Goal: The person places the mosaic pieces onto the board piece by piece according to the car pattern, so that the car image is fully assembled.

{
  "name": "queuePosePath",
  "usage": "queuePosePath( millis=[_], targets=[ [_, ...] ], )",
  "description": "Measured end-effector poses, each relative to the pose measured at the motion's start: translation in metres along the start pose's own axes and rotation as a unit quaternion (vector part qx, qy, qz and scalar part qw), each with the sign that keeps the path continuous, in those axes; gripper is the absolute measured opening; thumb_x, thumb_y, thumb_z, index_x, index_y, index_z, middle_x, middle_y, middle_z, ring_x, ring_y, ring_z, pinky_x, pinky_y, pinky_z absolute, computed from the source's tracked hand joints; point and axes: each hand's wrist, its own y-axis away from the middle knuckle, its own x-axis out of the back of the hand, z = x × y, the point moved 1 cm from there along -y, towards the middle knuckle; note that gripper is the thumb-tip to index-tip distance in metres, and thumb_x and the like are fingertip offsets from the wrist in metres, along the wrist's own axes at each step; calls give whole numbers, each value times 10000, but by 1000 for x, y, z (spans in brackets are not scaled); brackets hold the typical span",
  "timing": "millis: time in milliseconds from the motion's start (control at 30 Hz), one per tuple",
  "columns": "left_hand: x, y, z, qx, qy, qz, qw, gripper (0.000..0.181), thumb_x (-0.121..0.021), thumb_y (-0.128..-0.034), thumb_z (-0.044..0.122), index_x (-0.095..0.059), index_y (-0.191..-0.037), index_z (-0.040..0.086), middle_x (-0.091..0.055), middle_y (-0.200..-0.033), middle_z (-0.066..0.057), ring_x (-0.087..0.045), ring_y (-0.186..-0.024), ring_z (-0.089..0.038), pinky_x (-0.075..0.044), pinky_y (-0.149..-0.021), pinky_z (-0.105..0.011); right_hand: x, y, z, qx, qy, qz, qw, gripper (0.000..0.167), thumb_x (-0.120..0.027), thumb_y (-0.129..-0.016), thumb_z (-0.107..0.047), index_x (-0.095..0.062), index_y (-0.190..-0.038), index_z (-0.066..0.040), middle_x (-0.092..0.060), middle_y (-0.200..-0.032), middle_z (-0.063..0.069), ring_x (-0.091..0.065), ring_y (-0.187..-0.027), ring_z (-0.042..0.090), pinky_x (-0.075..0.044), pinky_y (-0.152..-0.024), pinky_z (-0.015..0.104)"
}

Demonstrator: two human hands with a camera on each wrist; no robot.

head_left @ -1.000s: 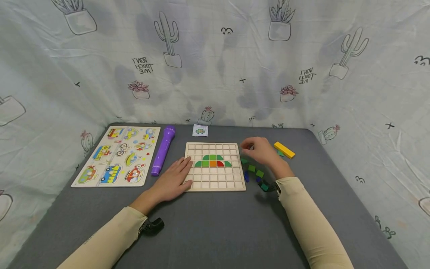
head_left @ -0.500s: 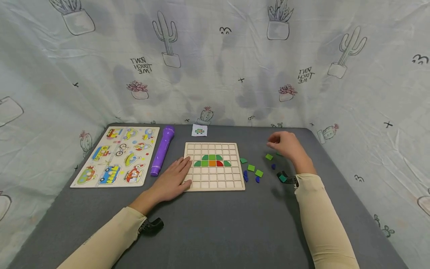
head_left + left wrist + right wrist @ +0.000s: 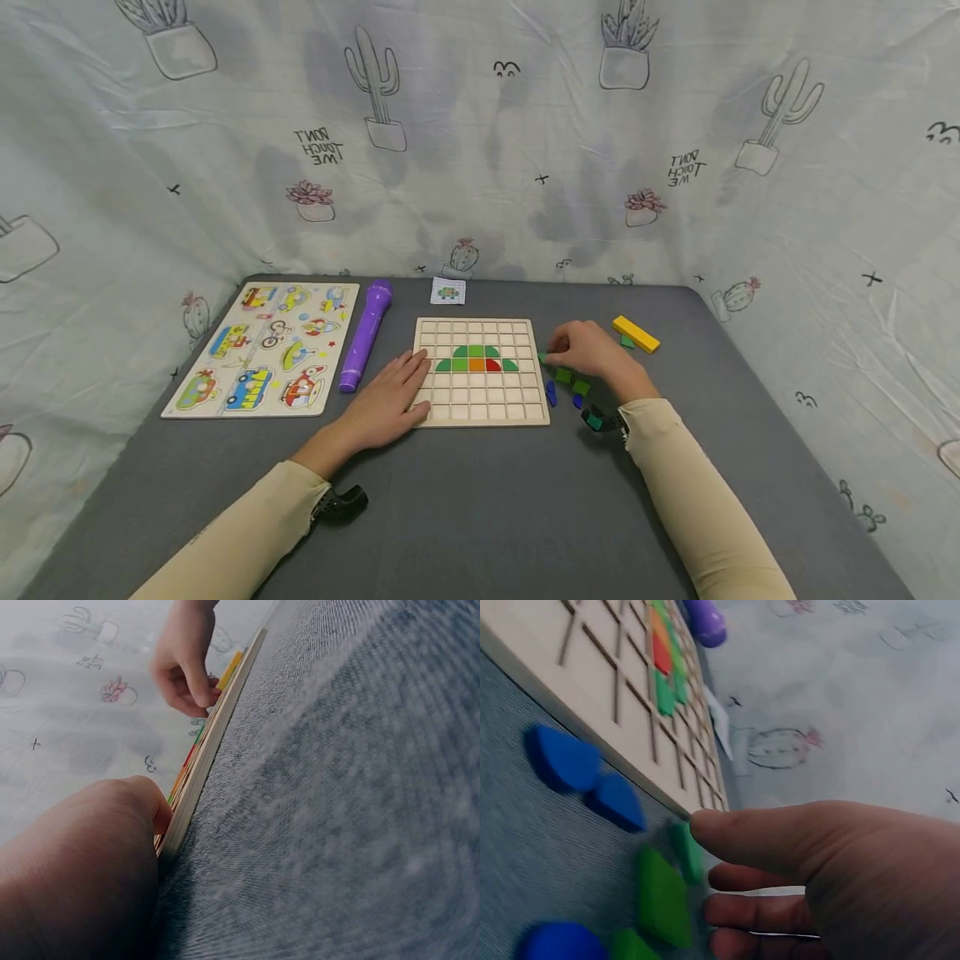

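My left hand point(image 3: 381, 406) lies with fingers spread on the left edge of the wooden grid board point(image 3: 480, 412), its thumb near the lower corner. Green, orange and red tiles point(image 3: 476, 364) form two rows in the grid. Right of the board, my right hand point(image 3: 592, 348) hovers beside a dark green piece point(image 3: 542, 357). In the right wrist view, the thumb tip of the right hand point(image 3: 832, 862) is close to that green piece point(image 3: 686, 851), fingers slightly bent below it; no held piece shows. Green squares point(image 3: 662, 898) and blue pieces point(image 3: 562, 759) lie nearby.
A purple microphone-shaped object point(image 3: 365, 337) and a vehicle picture board point(image 3: 262, 350) lie at left. Behind the grid board is a small pattern card point(image 3: 447, 291). A yellow bar point(image 3: 636, 333) and green piece point(image 3: 627, 342) lie beyond my right hand.
My right hand first moved right, toward the yellow bar, then came back left and nearer me, to the green piece beside the board. The left hand has stayed on the board.
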Motion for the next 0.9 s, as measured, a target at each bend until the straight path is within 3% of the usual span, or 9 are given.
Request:
queuePosePath(
  millis=[167,333,400,500,633,733,900],
  targets=[
    [-1,1,0,-4,-17,20,10000,759,-558,-1085,358,-326,-1661,-79,-261,-1747,-249,-197,-1618,-456,-160,-1326,-536,-8,-2,-2,100,138,-36,9998,177,-771,-1002,-139,-787,-1160,-60,-707,-966,53,-640,-838,222,-563,-753,419],
    [-1,2,1,69,-29,-19,10000,764,-558,-1086,366,-319,-1668,-68,-251,-1754,-238,-183,-1625,-443,-154,-1329,-524,-5,-2,1,96,112,201,9997,429,-627,-942,59,-752,-1328,-77,-679,-1070,121,-579,-862,270,-481,-724,420],
    [0,2,1,83,-37,-31,10000,763,-557,-1087,366,-320,-1668,-68,-251,-1754,-238,-184,-1625,-442,-153,-1329,-523,-3,-1,1,17,105,314,9995,374,-660,-974,13,-751,-1326,-77,-698,-1100,125,-616,-893,279,-530,-756,439],
    [0,2,1,86,-30,-35,10000,761,-556,-1087,365,-322,-1666,-69,-254,-1753,-238,-189,-1624,-444,-157,-1328,-529,-3,0,1,-132,114,347,9992,259,-753,-1021,-173,-770,-1247,-48,-732,-1088,132,-679,-927,299,-593,-818,490],
    [-1,3,0,47,40,14,10000,755,-542,-1090,370,-329,-1661,-76,-262,-1749,-246,-201,-1617,-458,-174,-1321,-551,-6,-2,-1,-267,214,303,9990,395,-802,-1003,-365,-783,-1193,-19,-766,-1101,142,-725,-978,313,-626,-862,505],
    [-2,3,-1,-13,67,72,10000,748,-524,-1097,378,-334,-1658,-79,-266,-1745,-253,-210,-1611,-469,-186,-1315,-561,-8,-3,-3,-260,226,299,9990,390,-803,-1004,-339,-776,-1212,-10,-761,-1094,139,-722,-973,306,-624,-852,499],
    [-1,1,0,8,13,18,10000,751,-530,-1098,379,-327,-1665,-71,-249,-1755,-241,-195,-1619,-456,-176,-1321,-547,-7,-2,-2,-146,170,296,9993,273,-775,-1003,-158,-764,-1237,-18,-710,-1022,110,-649,-896,282,-567,-799,478]
  ],
)
